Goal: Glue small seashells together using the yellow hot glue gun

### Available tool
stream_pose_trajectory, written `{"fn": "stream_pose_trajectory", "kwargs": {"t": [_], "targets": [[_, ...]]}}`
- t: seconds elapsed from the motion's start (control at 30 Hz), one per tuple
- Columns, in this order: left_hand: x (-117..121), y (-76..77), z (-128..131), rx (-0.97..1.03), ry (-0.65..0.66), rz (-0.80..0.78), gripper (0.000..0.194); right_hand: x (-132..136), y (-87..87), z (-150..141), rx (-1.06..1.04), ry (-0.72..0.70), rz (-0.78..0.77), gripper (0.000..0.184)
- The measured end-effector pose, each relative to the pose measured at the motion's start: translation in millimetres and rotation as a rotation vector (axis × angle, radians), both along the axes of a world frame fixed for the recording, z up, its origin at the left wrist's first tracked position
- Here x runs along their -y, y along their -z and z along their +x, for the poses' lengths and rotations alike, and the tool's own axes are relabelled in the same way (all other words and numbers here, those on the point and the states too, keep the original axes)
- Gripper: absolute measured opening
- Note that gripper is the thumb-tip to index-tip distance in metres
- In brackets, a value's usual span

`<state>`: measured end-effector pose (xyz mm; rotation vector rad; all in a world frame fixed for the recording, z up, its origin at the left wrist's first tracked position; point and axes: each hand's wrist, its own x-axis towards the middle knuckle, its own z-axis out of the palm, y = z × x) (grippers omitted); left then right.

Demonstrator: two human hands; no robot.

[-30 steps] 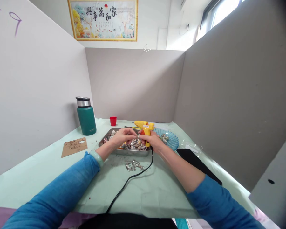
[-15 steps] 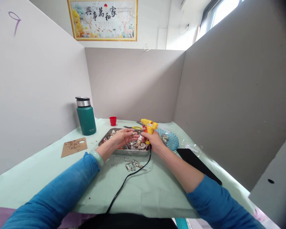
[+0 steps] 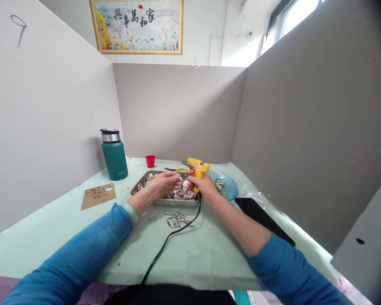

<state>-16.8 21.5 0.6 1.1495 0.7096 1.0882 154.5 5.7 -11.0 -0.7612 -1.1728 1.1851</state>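
The black power cord runs right by the safety pins; a tug could scatter them. Beyond, over the metal tray of seashells, the left hand curls, fingertips nearly together; whether they pinch anything, I cannot tell. The right hand grips the yellow glue gun above the tray's right end; a stray trigger squeeze could drip glue on the shells.

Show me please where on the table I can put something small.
Free: between the black cord and right forearm; also between the brown card and left sleeve. Crowded: around the metal tray, yellow glue gun and blue plate.
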Motion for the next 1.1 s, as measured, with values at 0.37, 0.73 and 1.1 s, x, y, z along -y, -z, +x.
{"fn": "stream_pose_trajectory", "kwargs": {"t": [0.37,0.73,1.1], "targets": [[9.4,-3.0,5.5,-0.005,0.081,-0.012,0.021,-2.8,2.1,0.4,0.011,0.007,-0.001,0.033],[10.6,0.8,9.9,-0.01,0.002,0.04,0.02,0.6,0.4,-1.2,0.038,-0.007,0.02,0.03],[9.5,4.6,9.1,-0.07,-0.012,0.105,0.022,2.0,-0.1,-0.8,0.09,-0.02,0.015,0.028]]}}
